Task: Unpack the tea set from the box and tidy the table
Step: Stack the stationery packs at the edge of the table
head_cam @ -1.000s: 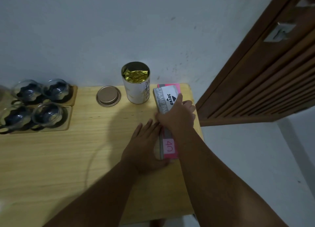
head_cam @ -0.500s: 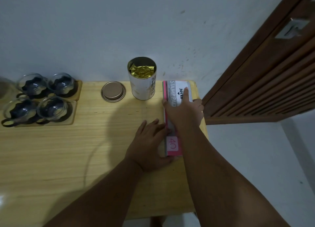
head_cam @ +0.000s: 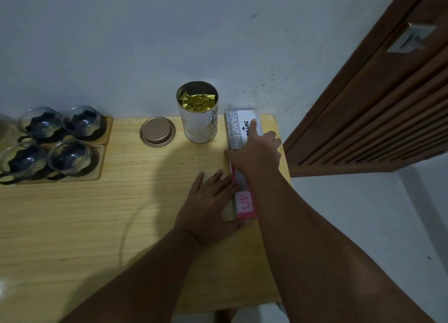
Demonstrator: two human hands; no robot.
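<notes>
A long grey and pink box (head_cam: 238,128) printed "STAMP PAD" lies flat along the right edge of the wooden table (head_cam: 97,221). My right hand (head_cam: 257,153) rests on top of it, fingers spread, index finger pointing to its far end. My left hand (head_cam: 213,204) lies flat on the table, fingers pressed against the box's left side near its pink end. Several glass tea cups (head_cam: 60,140) with dark holders stand on wooden coasters at the far left.
An open white tin (head_cam: 197,121) with gold foil inside stands by the wall, just left of the box. Its round copper lid (head_cam: 157,131) lies beside it. A brown slatted door (head_cam: 378,109) stands to the right of the table.
The box was tilted on its side edge and now lies flat, slid toward the table's right edge and the wall. Both hands moved with it.
</notes>
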